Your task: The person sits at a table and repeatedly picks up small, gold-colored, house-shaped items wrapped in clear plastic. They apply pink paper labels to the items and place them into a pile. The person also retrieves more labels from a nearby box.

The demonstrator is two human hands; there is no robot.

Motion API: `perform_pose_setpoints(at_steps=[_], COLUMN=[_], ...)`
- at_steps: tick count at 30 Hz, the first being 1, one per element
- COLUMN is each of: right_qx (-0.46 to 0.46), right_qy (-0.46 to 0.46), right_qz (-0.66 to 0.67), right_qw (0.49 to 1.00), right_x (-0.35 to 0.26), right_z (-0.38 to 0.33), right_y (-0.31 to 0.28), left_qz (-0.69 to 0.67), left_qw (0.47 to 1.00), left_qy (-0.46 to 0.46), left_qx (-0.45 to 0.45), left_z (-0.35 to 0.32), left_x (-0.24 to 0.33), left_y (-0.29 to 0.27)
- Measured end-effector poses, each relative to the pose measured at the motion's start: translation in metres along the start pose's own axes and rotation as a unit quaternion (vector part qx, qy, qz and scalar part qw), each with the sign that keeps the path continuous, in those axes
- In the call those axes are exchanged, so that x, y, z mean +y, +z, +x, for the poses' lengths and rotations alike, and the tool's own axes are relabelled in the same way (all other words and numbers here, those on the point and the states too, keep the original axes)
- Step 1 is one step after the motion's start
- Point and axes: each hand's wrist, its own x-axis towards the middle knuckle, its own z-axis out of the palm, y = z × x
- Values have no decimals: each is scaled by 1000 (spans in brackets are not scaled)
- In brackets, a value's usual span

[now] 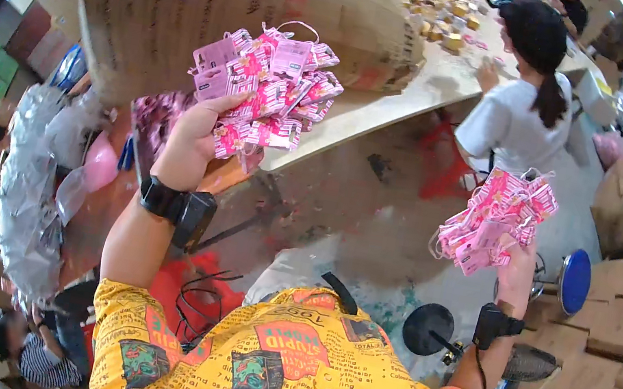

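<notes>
My left hand is closed around a thick bunch of small pink-and-white printed packets, held up in front of the table's edge. Thin string loops stick out of the bunch, and the thumb lies across its front. Off to the right, my right hand grips a second bunch of the same pink packets, also with pale loops hanging from it. Its fingers are mostly hidden behind the packets. Both bunches are in the air, well apart from each other.
A large brown printed sack lies on the pale table. Gold and pink pieces are heaped farther back. A person in white stands at the table. Cartons stack up at right, near a blue round stool; plastic bags hang at left.
</notes>
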Motion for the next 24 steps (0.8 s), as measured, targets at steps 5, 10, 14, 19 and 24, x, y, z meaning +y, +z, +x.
perform_pose_setpoints(at_steps=[5, 10, 14, 19, 24], right_qx=[-18, 53, 77, 163, 188], right_qy=[-8, -15, -35, -82, -97], right_qz=[20, 24, 33, 51, 44], right_qw=[1000, 998, 996, 982, 976], right_x=[6, 4, 29, 6, 14], right_z=[14, 40, 67, 114, 153], right_y=[-78, -101, -109, -125, -163], left_qz=[-17, 2, 5, 5, 50], left_qw=[998, 992, 988, 983, 950], left_qy=[-39, -58, -66, -52, -82], left_qx=[-52, -110, -136, -178, -298], left_z=[59, 154, 218, 282, 344], left_x=[-21, -35, -35, -35, -4], left_y=[84, 140, 174, 246, 291])
